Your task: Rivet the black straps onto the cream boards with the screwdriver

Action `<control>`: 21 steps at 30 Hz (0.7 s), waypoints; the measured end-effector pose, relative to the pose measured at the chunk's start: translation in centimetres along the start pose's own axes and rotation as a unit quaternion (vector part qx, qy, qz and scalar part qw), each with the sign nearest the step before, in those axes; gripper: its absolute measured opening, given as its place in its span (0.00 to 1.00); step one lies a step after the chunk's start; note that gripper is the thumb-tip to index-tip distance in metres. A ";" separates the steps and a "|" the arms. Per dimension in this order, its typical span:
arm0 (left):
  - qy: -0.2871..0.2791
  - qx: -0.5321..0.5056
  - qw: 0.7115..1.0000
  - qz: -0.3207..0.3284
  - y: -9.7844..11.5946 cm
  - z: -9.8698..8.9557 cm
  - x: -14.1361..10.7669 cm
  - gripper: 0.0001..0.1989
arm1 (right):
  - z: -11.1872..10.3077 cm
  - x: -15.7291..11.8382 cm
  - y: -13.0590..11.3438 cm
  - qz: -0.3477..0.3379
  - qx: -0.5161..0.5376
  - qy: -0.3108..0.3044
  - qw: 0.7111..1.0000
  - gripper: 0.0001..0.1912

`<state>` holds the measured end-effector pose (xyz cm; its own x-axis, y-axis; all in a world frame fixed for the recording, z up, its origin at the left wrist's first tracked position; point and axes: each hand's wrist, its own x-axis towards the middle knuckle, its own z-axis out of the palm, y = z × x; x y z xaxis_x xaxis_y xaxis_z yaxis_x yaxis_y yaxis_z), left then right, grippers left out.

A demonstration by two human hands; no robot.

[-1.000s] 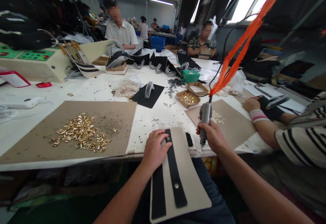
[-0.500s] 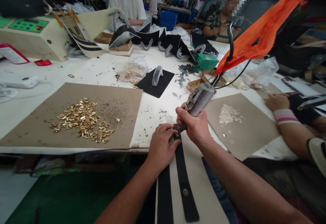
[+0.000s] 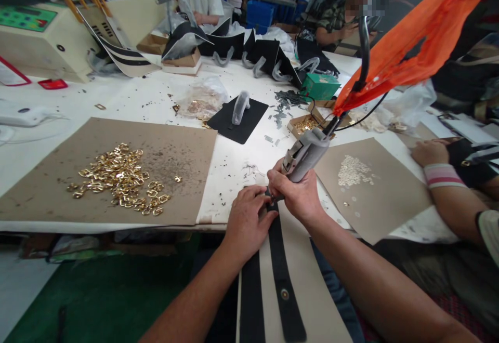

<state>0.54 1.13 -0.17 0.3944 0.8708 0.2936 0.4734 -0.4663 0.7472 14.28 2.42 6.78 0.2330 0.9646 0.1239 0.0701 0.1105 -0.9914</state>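
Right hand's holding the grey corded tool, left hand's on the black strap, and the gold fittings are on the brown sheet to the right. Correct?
No: the head view shows the gold fittings on the brown sheet left of the hands. The right hand holds the grey corded tool; the left hand is on the black strap.

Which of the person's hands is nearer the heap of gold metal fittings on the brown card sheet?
Left. The left hand is right of the heap; the right hand is further right.
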 end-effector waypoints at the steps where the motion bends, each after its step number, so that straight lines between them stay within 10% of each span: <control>1: -0.002 0.001 1.000 0.000 0.0 0.0 0.0 0.12 | 0.0 -0.1 -0.1 0.001 -0.005 -0.004 1.000 0.15; 21: -0.007 -0.011 1.000 0.010 -0.5 0.1 0.2 0.17 | 0.4 0.1 1.0 -0.011 -0.042 -0.081 0.996 0.11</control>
<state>0.50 1.54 -0.52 0.4150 0.8590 0.2997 0.4474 -0.4795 0.7549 13.94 2.69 5.81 0.0722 0.9888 0.1304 0.1566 0.1178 -0.9806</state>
